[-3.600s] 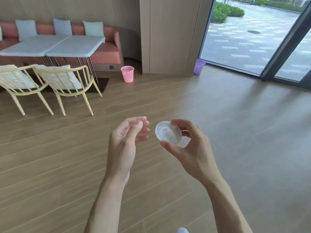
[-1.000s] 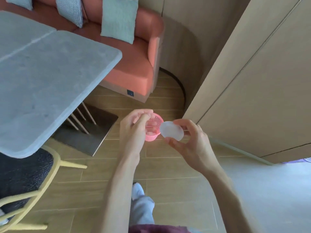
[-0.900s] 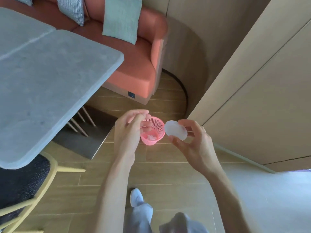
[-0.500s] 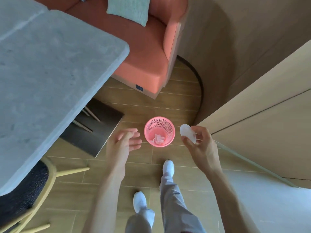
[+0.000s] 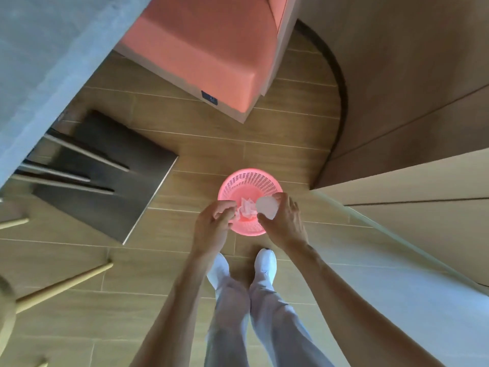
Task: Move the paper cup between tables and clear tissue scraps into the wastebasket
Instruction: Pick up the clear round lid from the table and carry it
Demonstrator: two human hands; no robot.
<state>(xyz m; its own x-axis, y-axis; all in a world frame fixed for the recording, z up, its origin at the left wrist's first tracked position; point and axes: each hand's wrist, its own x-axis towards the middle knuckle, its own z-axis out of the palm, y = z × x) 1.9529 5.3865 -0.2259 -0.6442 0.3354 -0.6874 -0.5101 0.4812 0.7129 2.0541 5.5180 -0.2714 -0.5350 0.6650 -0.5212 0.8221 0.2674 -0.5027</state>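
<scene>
The person stands over the pink wastebasket (image 5: pixel 250 181), which sits on the wood floor (image 5: pixel 185 242) just ahead of the white shoes (image 5: pixel 265 263). The right hand (image 5: pixel 284 223) curls its fingers and thumb around the paper cup (image 5: pixel 267 207), tipped on its side with the mouth toward the basket's opening. The left hand (image 5: pixel 211 226) hovers at the near-left rim with its fingertips drawn together — whether a scrap is pinched between them cannot be told. Crumpled tissue scraps (image 5: pixel 246 210) already lie at the bottom of the basket.

The step looks like emptying scraps into the basket. To do it well, keep the cup's mouth well inside the rim's outline before tipping further, so light tissue falls straight down and does not drift onto the floor. The cup is thin — a gentle grip avoids crushing it. If the left hand does hold a scrap, spread its fingers only once they are over the middle of the opening. The cup itself should stay in hand, since it belongs on a tabletop (image 5: pixel 39 62) afterwards.
</scene>
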